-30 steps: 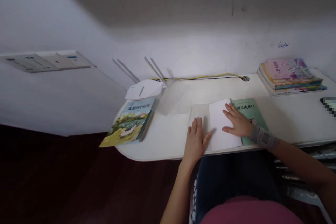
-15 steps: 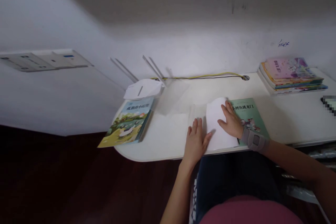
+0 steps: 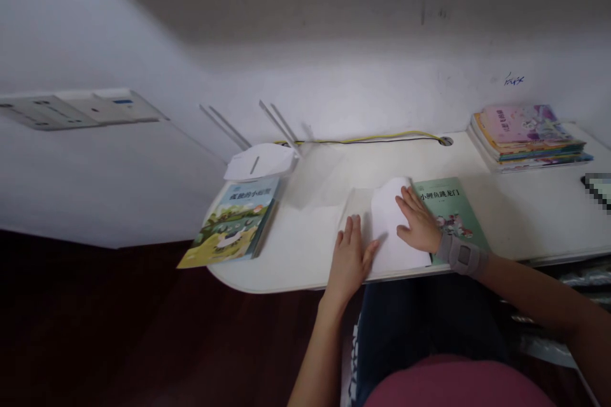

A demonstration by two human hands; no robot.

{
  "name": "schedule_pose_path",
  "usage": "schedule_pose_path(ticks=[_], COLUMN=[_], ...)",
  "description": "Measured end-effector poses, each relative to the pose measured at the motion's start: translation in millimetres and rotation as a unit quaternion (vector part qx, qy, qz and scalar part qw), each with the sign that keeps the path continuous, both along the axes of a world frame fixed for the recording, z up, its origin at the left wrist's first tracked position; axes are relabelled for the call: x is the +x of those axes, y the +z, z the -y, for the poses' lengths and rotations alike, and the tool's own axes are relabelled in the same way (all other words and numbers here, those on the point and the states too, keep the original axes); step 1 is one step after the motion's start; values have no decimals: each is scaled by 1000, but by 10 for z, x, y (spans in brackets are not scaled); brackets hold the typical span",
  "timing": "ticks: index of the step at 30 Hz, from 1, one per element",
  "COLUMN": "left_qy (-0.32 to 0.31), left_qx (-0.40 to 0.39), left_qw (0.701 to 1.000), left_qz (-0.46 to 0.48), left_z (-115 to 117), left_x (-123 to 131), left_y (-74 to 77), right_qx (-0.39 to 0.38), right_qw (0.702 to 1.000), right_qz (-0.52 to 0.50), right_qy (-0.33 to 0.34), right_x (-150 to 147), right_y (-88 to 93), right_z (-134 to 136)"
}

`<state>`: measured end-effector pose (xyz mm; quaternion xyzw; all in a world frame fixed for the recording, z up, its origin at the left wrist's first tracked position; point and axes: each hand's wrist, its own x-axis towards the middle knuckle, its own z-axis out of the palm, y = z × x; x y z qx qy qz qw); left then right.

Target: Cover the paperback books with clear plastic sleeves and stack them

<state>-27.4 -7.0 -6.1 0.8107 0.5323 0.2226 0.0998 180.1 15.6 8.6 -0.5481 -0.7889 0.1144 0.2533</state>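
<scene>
Smooth white rounded desk [image 3: 305, 254], flat hands [image 3: 351, 257] pressing white paper [image 3: 391, 229]

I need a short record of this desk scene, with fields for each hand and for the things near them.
left hand: open, palm down on the white rounded desk, beside the white paper sheet
right hand: open, flat on that sheet
right of sheet: green paperback book, lying flat
far left: illustrated picture book, white router with antennas
far right: stack of colourful books
</scene>
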Motion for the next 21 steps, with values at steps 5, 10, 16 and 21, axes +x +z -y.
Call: schedule_pose_path(ticks=[5, 10, 16, 21], left_qy=[5, 2, -2, -1], left_qx=[-2, -10, -4, -17], left_qw=[1000, 1000, 1000, 998], left_qz=[13, 4, 28, 62], left_z=[-1, 12, 4, 8], left_x=[-12, 0, -34, -69], left_y=[-1, 31, -3, -11], right_qx=[-9, -24, -42, -1], right_qw=[999, 998, 995, 1000], right_qz=[42, -5, -89, 19], right_qy=[30, 59, -11, -8], right_x=[-18, 33, 125, 16], right_y=[74, 87, -41, -76], right_z=[57, 34, -39, -9])
